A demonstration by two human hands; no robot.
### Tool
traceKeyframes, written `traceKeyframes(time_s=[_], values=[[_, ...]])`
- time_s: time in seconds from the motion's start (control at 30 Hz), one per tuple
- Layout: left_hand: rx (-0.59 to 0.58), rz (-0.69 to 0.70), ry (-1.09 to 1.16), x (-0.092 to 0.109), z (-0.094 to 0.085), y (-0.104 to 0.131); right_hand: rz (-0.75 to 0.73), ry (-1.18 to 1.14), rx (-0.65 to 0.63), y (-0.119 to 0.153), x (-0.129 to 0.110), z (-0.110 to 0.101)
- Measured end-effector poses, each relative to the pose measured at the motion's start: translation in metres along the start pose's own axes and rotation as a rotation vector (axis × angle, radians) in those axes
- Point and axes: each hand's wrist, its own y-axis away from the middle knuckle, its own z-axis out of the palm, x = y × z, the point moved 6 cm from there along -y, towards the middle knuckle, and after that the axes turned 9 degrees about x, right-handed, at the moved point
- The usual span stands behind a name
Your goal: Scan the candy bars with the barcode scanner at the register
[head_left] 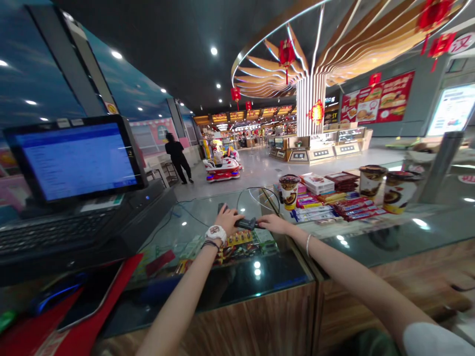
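Observation:
Near the far edge of the glass counter, my left hand [227,220] is wrapped over a dark handheld device [245,224], which looks like a scanner. A white watch sits on that wrist. My right hand [272,223] is at the device's right end, its fingers pinched together on a dark part there, perhaps a cable end. A thin black cable [279,200] loops behind the hands. Under the glass below them lie colourful small packets [237,247].
Left: a monitor [81,158], keyboard [48,232], and phone [91,296] on a red folder [126,282]. Right: cups [289,190], snack packs [315,213] and a metal post [443,165]. A person [178,155] stands far off beyond the counter.

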Motion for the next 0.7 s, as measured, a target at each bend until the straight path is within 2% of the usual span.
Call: traceKeyframes(time_s=[0.17,0.33,0.53,0.7], values=[[-0.015,-0.027,-0.032,0.02,0.021,-0.016,0.027,0.188,0.08,0.004,0.016,-0.014],[0.041,0.012,-0.044,0.027,0.032,-0.013,0.019,0.322,0.043,0.001,0.035,-0.023],[0.154,0.034,0.078,0.036,0.023,-0.01,0.058,0.283,0.045,0.002,0.045,-0.025],[0.18,-0.045,0.137,0.025,0.019,-0.005,0.044,0.241,0.069,0.007,0.045,-0.023]])
